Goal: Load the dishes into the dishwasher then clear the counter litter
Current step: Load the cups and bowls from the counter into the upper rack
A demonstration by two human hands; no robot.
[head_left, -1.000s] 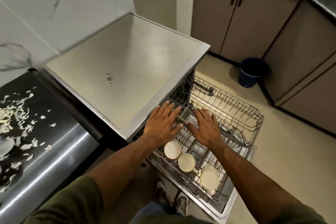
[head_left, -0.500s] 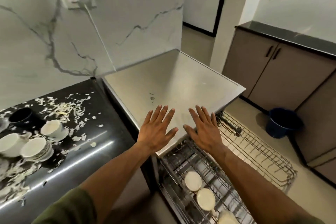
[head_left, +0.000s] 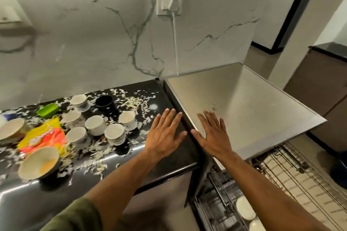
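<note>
Dishes mostly remain: white cups [head_left: 94, 126] and bowl [head_left: 38, 162] sit amid counter litter [head_left: 131, 102] at left, few cups racked [head_left: 244, 210] lower right; left hand [head_left: 165, 134] and right hand [head_left: 212, 135] flat, empty.

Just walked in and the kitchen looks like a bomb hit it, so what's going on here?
A person is midway through loading the dishwasher. Both the left hand and the right hand are open and empty, held over the counter's edge. The pulled-out rack holds a few white dishes. Several cups, a bowl, a snack wrapper and scattered scraps remain on the black counter.
</note>
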